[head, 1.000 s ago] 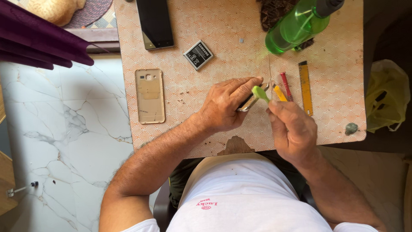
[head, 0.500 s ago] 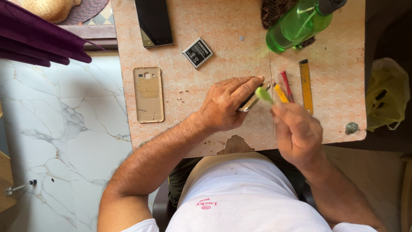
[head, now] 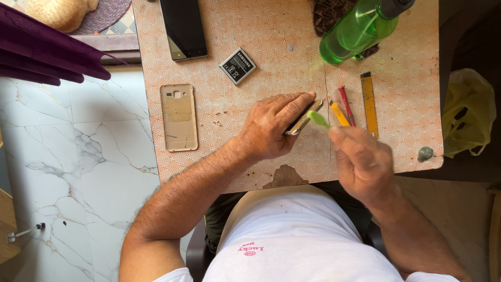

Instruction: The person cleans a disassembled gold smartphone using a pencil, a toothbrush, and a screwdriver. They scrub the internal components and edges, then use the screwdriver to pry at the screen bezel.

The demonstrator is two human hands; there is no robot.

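Gold-edged phone body (head: 301,121) lies pinned under the left hand (head: 271,128) near the counter (head: 219,112) centre, its long axis running from seven to one o'clock. The right hand (head: 361,163), its grip closed around a green brush (head: 317,118), aims the bristled end toward ten o'clock, touching the phone's upper edge. Battery (head: 238,66) sits at eleven o'clock, well apart.

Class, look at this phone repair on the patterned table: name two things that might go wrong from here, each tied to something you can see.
1. The left hand pins the phone body while the right hand works a green tool at its edge; a slip might scratch it or jab a finger.
2. The loose battery lies near the green bottle; if the bottle tips, liquid may reach it.
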